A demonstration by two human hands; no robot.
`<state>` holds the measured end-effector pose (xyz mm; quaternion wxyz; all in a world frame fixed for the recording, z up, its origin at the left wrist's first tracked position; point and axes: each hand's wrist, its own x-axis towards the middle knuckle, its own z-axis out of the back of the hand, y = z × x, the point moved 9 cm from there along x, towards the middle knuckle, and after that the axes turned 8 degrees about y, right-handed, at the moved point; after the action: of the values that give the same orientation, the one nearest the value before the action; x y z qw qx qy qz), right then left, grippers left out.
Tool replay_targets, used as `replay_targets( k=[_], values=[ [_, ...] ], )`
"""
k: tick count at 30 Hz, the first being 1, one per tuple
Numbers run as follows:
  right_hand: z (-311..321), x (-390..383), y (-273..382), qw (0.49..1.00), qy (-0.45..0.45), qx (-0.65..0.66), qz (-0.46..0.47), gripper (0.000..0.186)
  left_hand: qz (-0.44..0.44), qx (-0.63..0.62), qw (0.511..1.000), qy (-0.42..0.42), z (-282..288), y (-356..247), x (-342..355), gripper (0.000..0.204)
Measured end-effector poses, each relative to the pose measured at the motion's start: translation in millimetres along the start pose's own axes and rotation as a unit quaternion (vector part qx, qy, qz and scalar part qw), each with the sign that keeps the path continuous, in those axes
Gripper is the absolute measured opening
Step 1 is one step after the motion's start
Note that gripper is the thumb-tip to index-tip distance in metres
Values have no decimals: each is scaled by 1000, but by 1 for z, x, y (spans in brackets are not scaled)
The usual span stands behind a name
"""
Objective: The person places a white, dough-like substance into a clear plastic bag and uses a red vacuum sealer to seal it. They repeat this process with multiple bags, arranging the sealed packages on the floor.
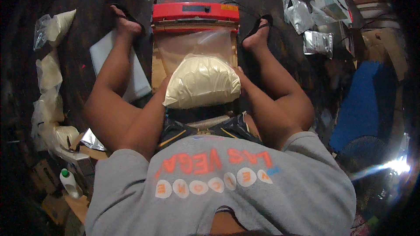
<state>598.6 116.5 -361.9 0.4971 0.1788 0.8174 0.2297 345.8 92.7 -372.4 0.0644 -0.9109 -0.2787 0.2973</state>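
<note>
A clear plastic bag full of pale cream powder (203, 83) bulges in front of me between my forearms. Its unfilled upper part (192, 43) stretches flat and away, up to a red heat sealer (195, 12) between my feet. My right hand (239, 73) is at the bag's right edge, partly hidden, with its visible fingers closed against the plastic. On the other side my left forearm (151, 110) runs behind the bag's left edge; that hand and its fingers are hidden by the bag.
Several filled powder bags (49, 73) line the floor at left, near a white bottle with a green cap (71, 182). A white flat sheet (135, 81) lies under my left leg. Silver pouches (318, 43), a box (331, 1) and a blue mat (356, 105) are at right.
</note>
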Motion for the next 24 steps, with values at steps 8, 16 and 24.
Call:
replay_targets(
  k=[8, 16, 24],
  values=[
    [-69, -60, 34, 989, 90, 107, 45, 53, 20, -40, 998, 39, -106, -13, -54, 61],
    [-108, -110, 40, 980, 103, 162, 45, 54, -40, 232, 961, -148, -120, -28, -121, 59],
    [-42, -86, -11, 992, -66, 108, -5, 62, -42, 308, 922, -230, -43, -13, -77, 54]
  ],
)
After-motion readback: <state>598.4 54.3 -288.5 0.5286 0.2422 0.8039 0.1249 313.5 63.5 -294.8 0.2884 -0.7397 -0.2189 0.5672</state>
